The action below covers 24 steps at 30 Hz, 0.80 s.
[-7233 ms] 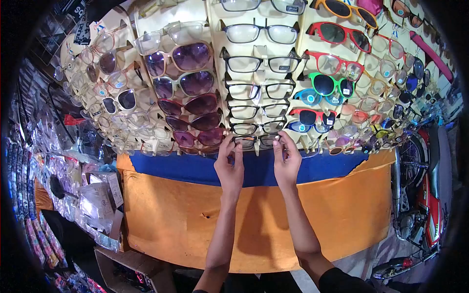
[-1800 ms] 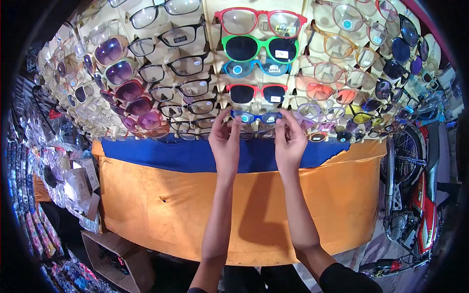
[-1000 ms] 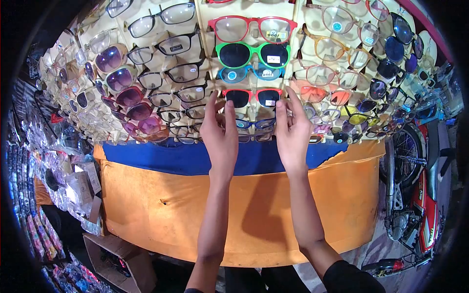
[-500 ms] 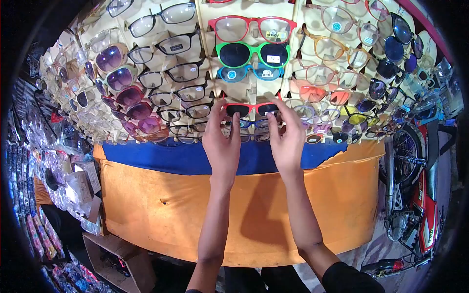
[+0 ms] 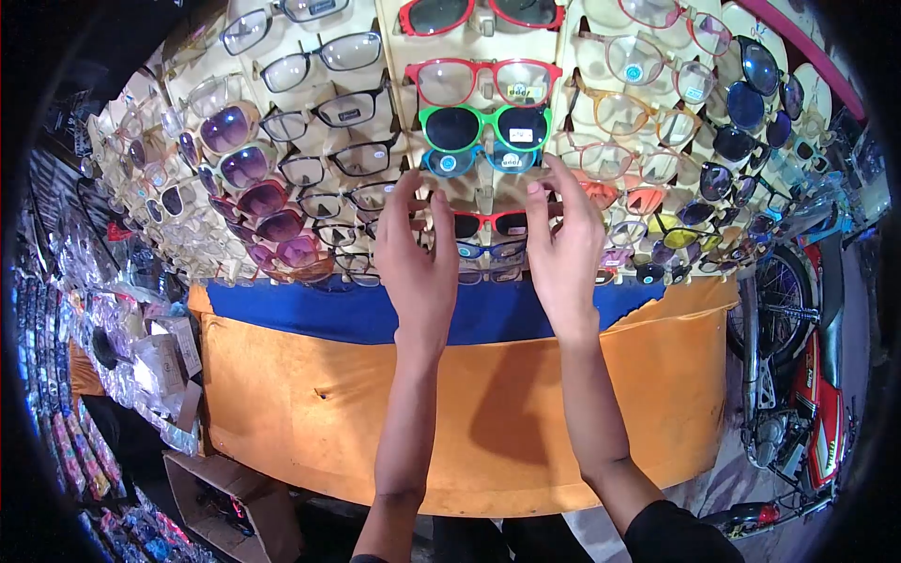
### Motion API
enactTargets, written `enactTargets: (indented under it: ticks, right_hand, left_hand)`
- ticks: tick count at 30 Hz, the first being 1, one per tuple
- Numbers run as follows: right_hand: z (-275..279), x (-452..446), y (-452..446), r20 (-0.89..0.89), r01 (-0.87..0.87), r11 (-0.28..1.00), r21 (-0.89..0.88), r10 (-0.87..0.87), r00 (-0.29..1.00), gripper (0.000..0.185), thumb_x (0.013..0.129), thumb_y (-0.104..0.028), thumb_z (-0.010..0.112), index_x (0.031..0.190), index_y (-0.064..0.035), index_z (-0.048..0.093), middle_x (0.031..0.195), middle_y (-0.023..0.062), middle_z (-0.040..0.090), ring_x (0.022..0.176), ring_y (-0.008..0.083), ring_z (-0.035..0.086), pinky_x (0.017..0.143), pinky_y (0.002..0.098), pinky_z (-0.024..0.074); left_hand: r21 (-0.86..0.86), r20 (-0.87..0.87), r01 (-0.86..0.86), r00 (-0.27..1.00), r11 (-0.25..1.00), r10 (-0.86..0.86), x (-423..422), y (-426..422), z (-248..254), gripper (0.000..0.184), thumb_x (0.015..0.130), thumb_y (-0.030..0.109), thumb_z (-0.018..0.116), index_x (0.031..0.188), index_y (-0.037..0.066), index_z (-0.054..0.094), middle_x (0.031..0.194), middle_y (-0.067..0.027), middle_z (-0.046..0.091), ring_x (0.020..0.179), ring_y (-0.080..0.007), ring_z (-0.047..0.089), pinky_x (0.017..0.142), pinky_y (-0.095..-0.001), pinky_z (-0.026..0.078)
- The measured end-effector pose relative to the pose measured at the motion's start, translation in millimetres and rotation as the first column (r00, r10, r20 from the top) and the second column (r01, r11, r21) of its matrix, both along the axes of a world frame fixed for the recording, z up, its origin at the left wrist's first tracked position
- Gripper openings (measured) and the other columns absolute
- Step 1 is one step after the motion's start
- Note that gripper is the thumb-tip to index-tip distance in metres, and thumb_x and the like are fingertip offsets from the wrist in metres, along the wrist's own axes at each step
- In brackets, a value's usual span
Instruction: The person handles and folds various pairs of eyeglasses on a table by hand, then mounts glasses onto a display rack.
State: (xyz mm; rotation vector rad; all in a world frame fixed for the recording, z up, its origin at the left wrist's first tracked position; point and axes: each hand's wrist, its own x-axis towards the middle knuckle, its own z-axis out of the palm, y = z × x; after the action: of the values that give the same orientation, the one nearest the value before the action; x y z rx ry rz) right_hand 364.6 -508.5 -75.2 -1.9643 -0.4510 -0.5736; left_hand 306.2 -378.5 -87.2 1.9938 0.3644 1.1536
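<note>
In the head view, red-framed sunglasses (image 5: 465,225) with dark lenses sit in the middle column of a rack, between my two hands. My left hand (image 5: 416,267) is to their left, with thumb and fingers apart and holding nothing. On the other side, my right hand (image 5: 570,253) is also open, its thumb and forefinger pointing up. Both hands' fingertips are just below the light-blue glasses (image 5: 450,163); I cannot tell whether they touch them. Above are green-framed sunglasses (image 5: 453,129) and red glasses with clear lenses (image 5: 444,83). Blue-framed glasses (image 5: 508,251) lie beneath the red-framed sunglasses.
Many more glasses fill the curved display rack (image 5: 482,197) on both sides. Below it are blue cloth (image 5: 497,310) and an orange-covered counter (image 5: 375,413). A red motorcycle (image 5: 815,413) stands at right. A cardboard box (image 5: 272,511) and plastic-wrapped goods (image 5: 155,361) are at left.
My hands have let go of the red-framed sunglasses, which remain on the rack. They have spread apart and risen toward the light-blue glasses. The view has shifted slightly, with the rack lower in it.
</note>
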Motion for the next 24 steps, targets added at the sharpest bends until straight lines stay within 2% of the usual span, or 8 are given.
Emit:
enactTargets:
  ticks: [2,4,5,10,14,17,21,24]
  right_hand:
    - [10,3,3,-0.103,-0.033,0.999,-0.030,0.030,0.994,0.032,0.095,-0.020,0.054,0.119,0.0009,0.058,0.093,0.0210,0.067,0.070,0.0323,0.066,0.063,0.0414,0.0511]
    - [7,7,8,-0.116,-0.051,0.998,-0.030,0.047,0.992,0.035,0.096,-0.023,0.053,0.122,0.0003,0.057,0.091,0.0214,0.067,0.071,0.0337,0.067,0.062,0.0434,0.0513]
    - [7,8,11,-0.112,-0.055,0.998,-0.044,0.049,0.993,0.035,0.096,-0.022,0.053,0.122,0.0003,0.056,0.091,0.0219,0.067,0.072,0.0339,0.067,0.063,0.0436,0.0515]
    - [2,17,16,-0.178,-0.116,0.993,0.010,0.116,0.977,0.035,0.095,-0.020,0.053,0.124,-0.0010,0.054,0.085,0.0200,0.067,0.067,0.0358,0.065,0.059,0.0433,0.0482]
    - [1,14,13,-0.235,-0.144,0.971,0.190,0.187,0.954,0.037,0.091,-0.013,0.058,0.126,-0.0025,0.053,0.075,0.0118,0.066,0.055,0.0180,0.058,0.052,0.0312,0.0428]
    - [-4,11,9,-0.170,-0.151,0.952,0.265,0.201,0.965,0.038,0.089,-0.009,0.061,0.126,-0.0038,0.053,0.069,0.0081,0.061,0.051,0.0115,0.050,0.049,0.0285,0.0394]
    - [-5,0,4,-0.181,-0.175,0.956,0.237,0.220,0.959,0.036,0.089,-0.008,0.060,0.125,-0.0056,0.054,0.063,0.0072,0.054,0.049,0.0132,0.047,0.048,0.0309,0.0377]
    - [-13,-4,1,-0.210,-0.152,0.971,0.184,0.190,0.959,0.036,0.090,-0.008,0.059,0.125,-0.0051,0.054,0.062,0.0076,0.055,0.049,0.0142,0.048,0.049,0.0314,0.0389]
  left_hand:
    - [-0.015,-0.005,0.017,1.000,1.000,-0.017,7,0,7,0.033,0.094,0.016,0.059,0.121,-0.003,0.055,0.095,-0.0150,0.067,0.077,-0.0215,0.063,0.061,-0.0324,0.050]
    - [-0.216,-0.170,0.075,0.979,0.973,-0.113,11,0,15,0.036,0.096,0.017,0.058,0.125,-0.004,0.053,0.081,-0.0143,0.067,0.064,-0.0183,0.062,0.056,-0.0324,0.048]
    - [-0.194,-0.126,0.086,0.986,0.977,-0.111,15,-2,16,0.039,0.097,0.017,0.056,0.129,-0.004,0.050,0.073,-0.0140,0.066,0.058,-0.0157,0.061,0.055,-0.0316,0.048]
    - [-0.206,-0.132,0.123,0.979,0.971,-0.152,20,2,10,0.044,0.096,0.017,0.060,0.134,-0.003,0.049,0.080,-0.0102,0.068,0.068,-0.0066,0.057,0.060,-0.0238,0.045]
    - [-0.331,-0.024,0.143,0.987,0.933,-0.160,21,2,7,0.047,0.093,0.012,0.062,0.135,-0.004,0.048,0.080,-0.0062,0.069,0.070,-0.0052,0.057,0.064,-0.0224,0.045]
    - [-0.395,-0.041,0.184,0.975,0.900,-0.218,16,2,8,0.047,0.091,0.009,0.063,0.134,-0.004,0.048,0.080,-0.0059,0.070,0.071,-0.0043,0.057,0.064,-0.0213,0.045]
    - [-0.326,-0.129,0.139,0.973,0.935,-0.190,-2,-5,18,0.045,0.090,0.008,0.064,0.131,-0.001,0.050,0.082,-0.0044,0.070,0.067,-0.0026,0.052,0.057,-0.0198,0.038]
    - [-0.304,-0.065,0.144,0.983,0.942,-0.172,-4,-8,4,0.044,0.090,0.008,0.064,0.131,0.000,0.051,0.082,-0.0032,0.069,0.067,-0.0021,0.050,0.055,-0.0196,0.035]
